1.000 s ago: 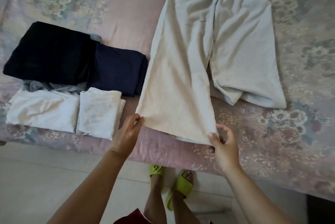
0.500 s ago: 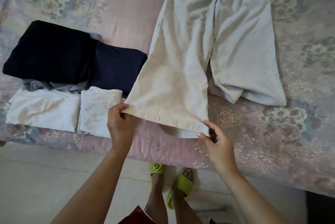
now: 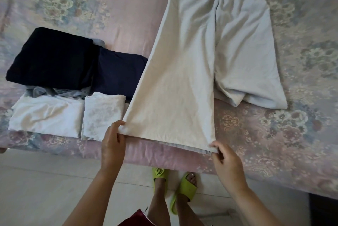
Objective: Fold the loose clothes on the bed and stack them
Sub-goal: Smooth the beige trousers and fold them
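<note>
The trousers (image 3: 210, 57) run off the top edge; a grey garment (image 3: 54, 92) is perhaps mostly buried under folded clothes.

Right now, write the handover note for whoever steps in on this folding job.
Left hand: pinches the left hem corner of the pale wide-leg trousers.
Right hand: pinches the right corner of the same leg's hem.
Trousers: spread on the floral bedspread, that leg pulled taut toward the bed edge, the other leg rumpled at its hem to the right.
Done: black folded garment, navy folded garment and two white folded pieces lie side by side on the left, over some grey cloth.
Left: fold the trousers, then stack everything.
</note>
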A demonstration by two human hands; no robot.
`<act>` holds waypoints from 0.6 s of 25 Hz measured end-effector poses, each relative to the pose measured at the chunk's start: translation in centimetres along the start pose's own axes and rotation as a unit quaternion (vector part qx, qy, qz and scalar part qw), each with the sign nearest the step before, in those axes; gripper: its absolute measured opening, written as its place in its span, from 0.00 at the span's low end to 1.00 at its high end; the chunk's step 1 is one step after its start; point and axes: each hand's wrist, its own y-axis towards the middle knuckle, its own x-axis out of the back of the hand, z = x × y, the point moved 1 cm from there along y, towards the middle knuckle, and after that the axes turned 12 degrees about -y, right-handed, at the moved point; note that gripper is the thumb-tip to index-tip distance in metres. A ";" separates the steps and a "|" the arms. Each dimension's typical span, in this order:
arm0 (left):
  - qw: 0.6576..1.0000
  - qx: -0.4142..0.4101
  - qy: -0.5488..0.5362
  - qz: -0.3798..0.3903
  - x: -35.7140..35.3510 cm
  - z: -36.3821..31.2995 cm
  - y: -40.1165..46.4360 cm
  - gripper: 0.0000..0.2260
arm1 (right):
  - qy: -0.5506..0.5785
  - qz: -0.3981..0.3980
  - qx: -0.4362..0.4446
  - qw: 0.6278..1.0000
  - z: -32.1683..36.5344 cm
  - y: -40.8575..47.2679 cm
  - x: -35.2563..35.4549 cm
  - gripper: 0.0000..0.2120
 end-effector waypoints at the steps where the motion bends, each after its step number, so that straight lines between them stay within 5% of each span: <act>1: 0.999 -0.021 0.009 0.027 0.5 0.5 -0.3 0.18 | 0.015 0.038 -0.018 0.999 -0.6 -0.3 -0.2 0.12; 8: 0.971 -0.090 0.091 0.203 2.1 3.9 -4.8 0.16 | 0.010 0.240 -0.125 0.963 -4.7 -4.0 -1.0 0.16; 15: 0.922 -0.184 0.118 0.319 3.2 5.0 -7.0 0.26 | -0.124 0.397 -0.029 0.909 -6.8 -4.4 -0.1 0.08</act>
